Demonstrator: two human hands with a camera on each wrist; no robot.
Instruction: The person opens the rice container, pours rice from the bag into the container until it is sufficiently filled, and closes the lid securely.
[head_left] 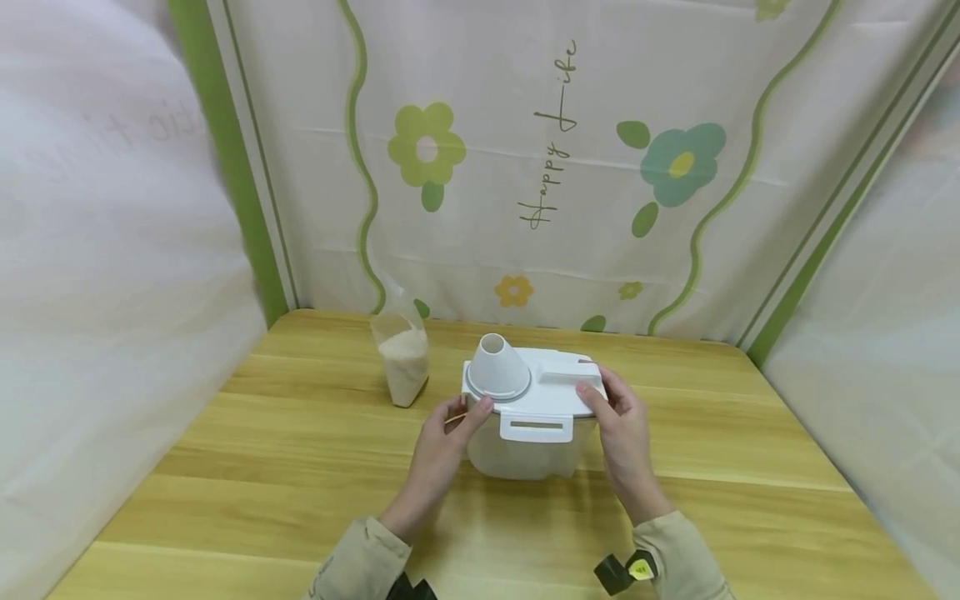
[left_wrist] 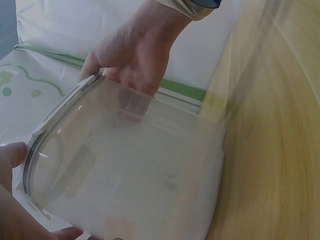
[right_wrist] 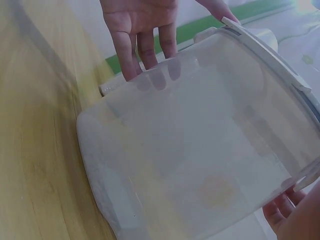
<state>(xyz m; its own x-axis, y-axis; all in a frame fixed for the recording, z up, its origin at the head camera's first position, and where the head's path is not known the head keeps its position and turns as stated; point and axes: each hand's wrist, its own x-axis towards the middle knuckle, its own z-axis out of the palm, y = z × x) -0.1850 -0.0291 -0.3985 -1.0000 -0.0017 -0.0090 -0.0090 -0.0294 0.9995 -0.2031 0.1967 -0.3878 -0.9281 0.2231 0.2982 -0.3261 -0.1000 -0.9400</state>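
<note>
A translucent plastic storage container (head_left: 522, 454) with a white lid (head_left: 551, 396) is at the middle of the table. On its lid sit a white cone-shaped cap (head_left: 498, 368) at the left and a raised handle at the right. My left hand (head_left: 442, 446) grips the left side, thumb near the lid's front edge; in the right wrist view its fingers (right_wrist: 145, 47) lie along the wall. At the other end my right hand (head_left: 621, 425) holds the container, thumb on the lid beside the handle. Its other fingers are partly hidden behind. The container's walls (left_wrist: 135, 160) look see-through, with no contents visible.
To the left of the container stands a clear plastic bag (head_left: 406, 358) partly filled with pale grains or powder. Fabric curtains printed with flowers (head_left: 427, 148) enclose the wooden table (head_left: 285, 467) at the back and both sides.
</note>
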